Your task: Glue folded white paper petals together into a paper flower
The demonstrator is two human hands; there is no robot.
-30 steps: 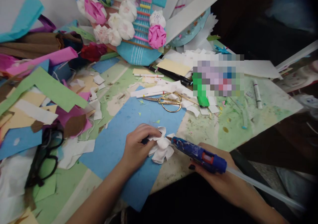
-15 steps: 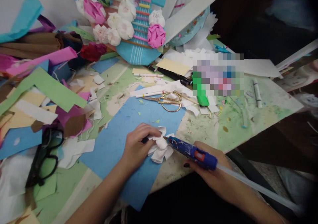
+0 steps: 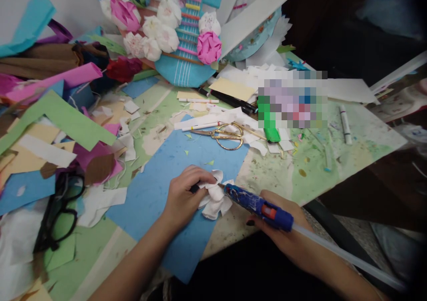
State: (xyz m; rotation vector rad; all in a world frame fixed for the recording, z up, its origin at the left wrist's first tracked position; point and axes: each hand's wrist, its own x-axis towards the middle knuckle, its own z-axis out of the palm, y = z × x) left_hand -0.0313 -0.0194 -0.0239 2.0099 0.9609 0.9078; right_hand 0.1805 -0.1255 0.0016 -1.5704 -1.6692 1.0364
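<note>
My left hand (image 3: 185,195) is closed on a white paper flower (image 3: 215,200) and presses it down on a blue paper sheet (image 3: 170,181) near the table's front edge. A blue glue gun (image 3: 256,206) is gripped in my right hand (image 3: 283,232), with a clear glue stick (image 3: 336,250) trailing out of its back. The gun's nozzle touches the flower's middle, just beside my left fingers.
Gold scissors (image 3: 223,136) and pens lie just beyond the blue sheet. Black glasses (image 3: 58,212) rest at the left among paper scraps. A blue decorated piece with pink and white paper flowers (image 3: 187,38) stands at the back. The table edge runs diagonally at the right.
The glue gun has slid left, bringing its nozzle from just beside the flower into the flower's middle. My left hand has kept its hold.
</note>
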